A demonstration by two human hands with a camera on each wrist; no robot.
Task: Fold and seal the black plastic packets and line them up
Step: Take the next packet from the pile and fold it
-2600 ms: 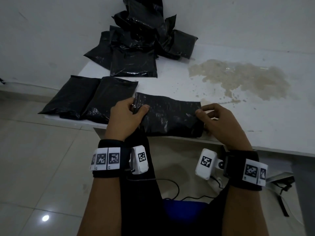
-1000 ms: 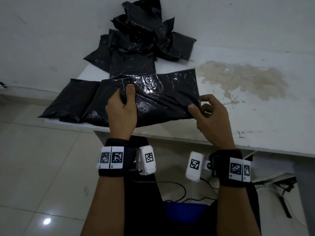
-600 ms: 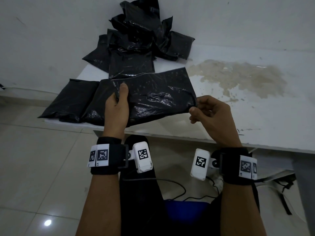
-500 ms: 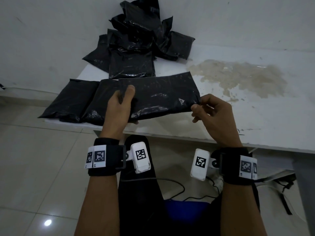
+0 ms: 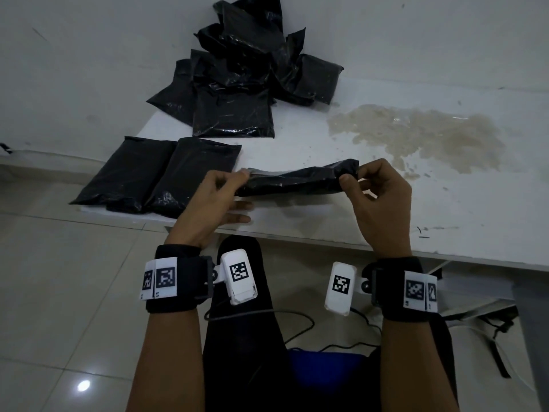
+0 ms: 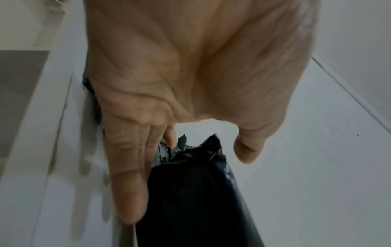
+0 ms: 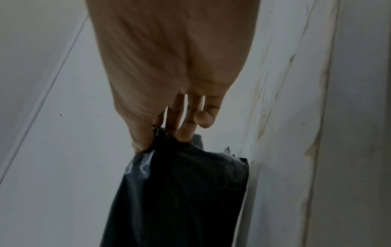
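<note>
Packet held: a black plastic packet [image 5: 297, 181] was stretched between both hands just above the white table [image 5: 386, 209], near its front edge.
Long axis: it ran left to right, roughly along the table's front edge, the right end slightly farther back and higher than the left.
Left hand: the left hand [image 5: 212, 203] pinched the packet's left end at the top corner, the lower fingers [image 6: 129, 192] held straight beside it.
Right hand: the right hand [image 5: 381, 200] pinched the right end between thumb and fingertips [image 7: 184, 133], the remaining fingers curled.
Lined-up packets: two flat packets [image 5: 157, 173] lay side by side at the table's left front corner, long axes pointing away from the person, touching each other, just left of the left hand.
Pile: a loose heap of black packets [image 5: 246, 75] sat at the back against the wall [image 5: 89, 55].
Open room: bare table lay between the row and the brownish stain [image 5: 421, 135]; the stained area lay to the right and behind the held packet.
</note>
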